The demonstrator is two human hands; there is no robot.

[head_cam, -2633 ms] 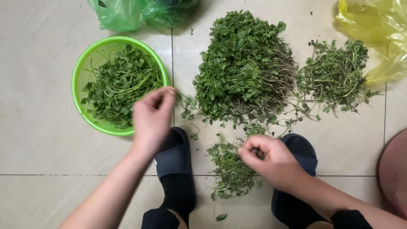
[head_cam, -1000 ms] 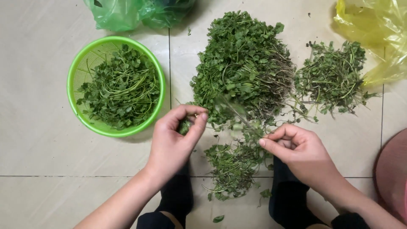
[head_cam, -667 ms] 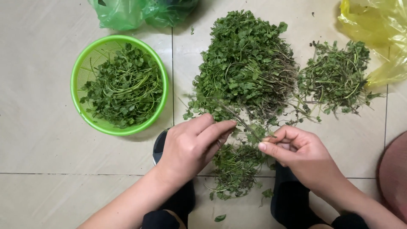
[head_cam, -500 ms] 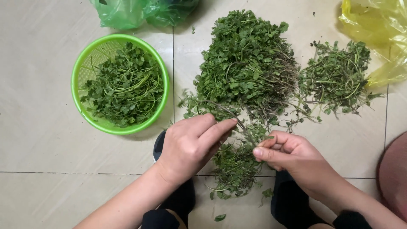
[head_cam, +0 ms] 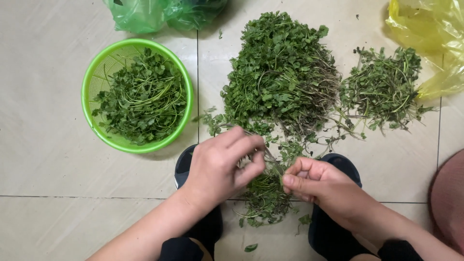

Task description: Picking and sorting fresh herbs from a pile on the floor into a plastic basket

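Between both hands, left hand and right hand each close a pinch grip on one herb sprig above the trimmings pile. Beyond: green plastic bag top-left, yellow plastic bag top-right, beige tiled floor.

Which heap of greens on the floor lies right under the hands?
The small heap between the two dark slippers; both hands work a sprig just above it. The large heap and the right-hand heap lie farther off.
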